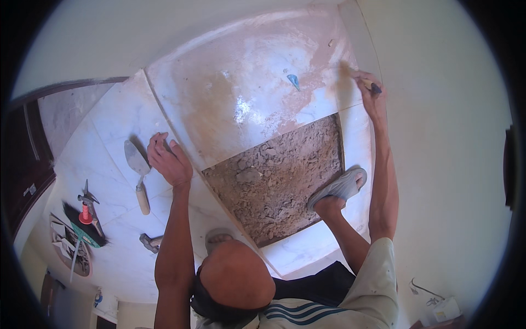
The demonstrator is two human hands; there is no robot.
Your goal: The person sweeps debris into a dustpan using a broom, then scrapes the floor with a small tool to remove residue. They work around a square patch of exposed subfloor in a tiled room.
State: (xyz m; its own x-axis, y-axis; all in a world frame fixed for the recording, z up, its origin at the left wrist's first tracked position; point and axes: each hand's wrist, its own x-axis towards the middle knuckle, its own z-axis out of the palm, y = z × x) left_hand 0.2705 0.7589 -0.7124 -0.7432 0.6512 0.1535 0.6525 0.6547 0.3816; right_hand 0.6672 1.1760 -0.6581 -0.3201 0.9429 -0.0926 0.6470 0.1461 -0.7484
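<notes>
My right hand (370, 90) is closed round the short wooden, dark-ended handle of a brush (344, 82) at the far right. The brush's tan head is smeared by motion over dusty white tile beside the wall. At left, my left hand (171, 162) is empty, its fingers loosely bent and apart, over the marbled tiles. Close beside it lies a pointed trowel (136, 158) with a wooden handle. Between my arms is a rectangular opening (263, 175) in the tiles, full of rough brown rubble. Beyond it, a small blue pointed piece (293, 81) lies on the dust-smeared tile (203, 109).
My sandalled foot (342, 189) stands at the opening's right edge. Hammers (148, 242) (87, 200), a dark-bristled broom head (85, 227) and a round pan (82, 260) of scraps lie at left. A plain wall (438, 137) rises close on the right.
</notes>
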